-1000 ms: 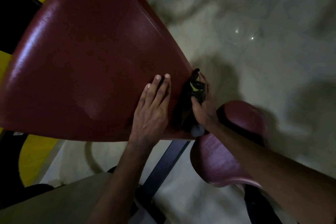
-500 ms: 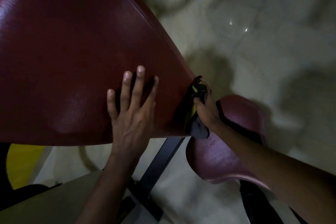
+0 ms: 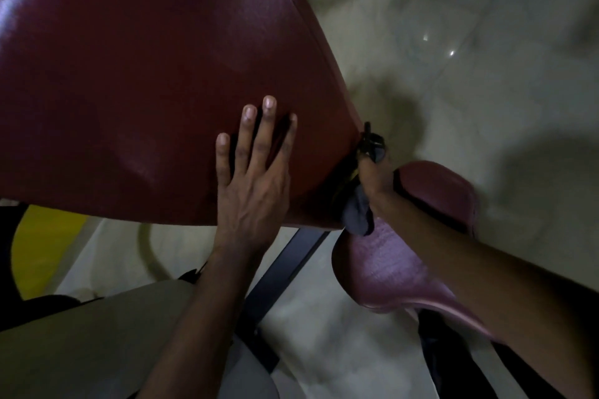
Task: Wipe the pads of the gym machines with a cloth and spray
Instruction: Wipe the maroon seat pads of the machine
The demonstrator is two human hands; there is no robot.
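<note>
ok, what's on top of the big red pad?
Left hand lies flat on the big red pad, fingers spread. Right hand grips a dark cloth at its right edge. Pad surface beneath the palm and cloth is covered.

left grip (image 3: 252, 191): flat on red pad (image 3: 146, 74) | right grip (image 3: 372, 178): clutching dark cloth (image 3: 358, 217) at pad edge
</note>
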